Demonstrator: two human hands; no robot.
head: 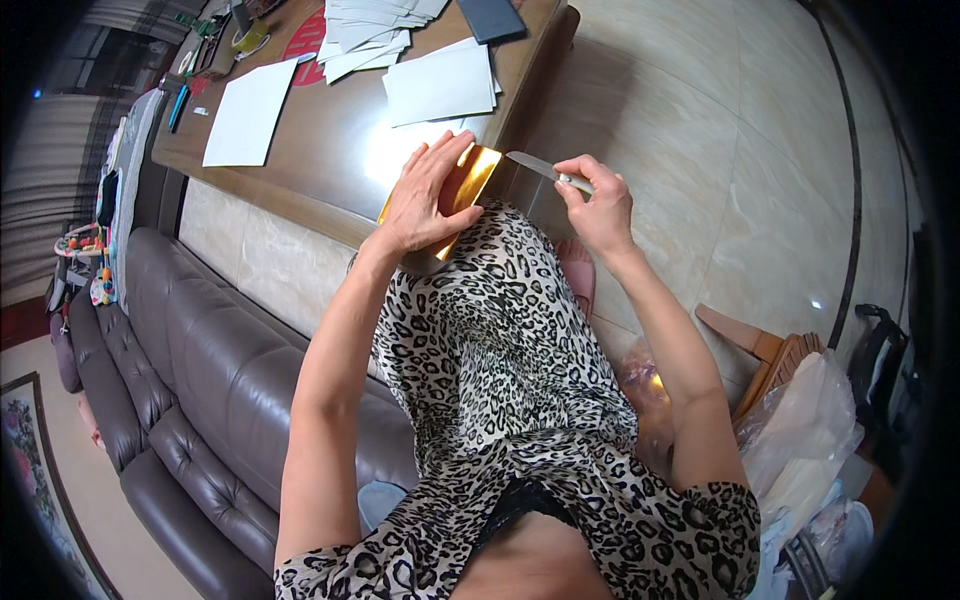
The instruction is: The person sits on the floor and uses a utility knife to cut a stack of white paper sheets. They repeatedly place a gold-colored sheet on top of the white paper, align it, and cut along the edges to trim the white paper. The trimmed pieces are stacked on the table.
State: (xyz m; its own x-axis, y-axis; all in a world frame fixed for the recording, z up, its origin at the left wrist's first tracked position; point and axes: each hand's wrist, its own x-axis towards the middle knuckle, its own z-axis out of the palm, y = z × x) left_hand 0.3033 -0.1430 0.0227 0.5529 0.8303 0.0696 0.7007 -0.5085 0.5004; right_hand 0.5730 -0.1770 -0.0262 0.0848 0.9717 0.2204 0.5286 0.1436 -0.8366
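My left hand lies flat, fingers spread, on a shiny gold sheet at the near corner of the wooden table. The palm covers much of the sheet, so its full shape is hidden. In my right hand is a small knife with a pale handle, gripped between thumb and fingers. Its blade points left, the tip close to the sheet's right edge. Whether the tip touches the sheet I cannot tell. Beyond my left hand lie a few white paper sheets.
A loose stack of white papers and a dark phone lie farther back. One larger white sheet is at the left, near a blue pen and a roll of tape. A brown leather sofa stands to the left.
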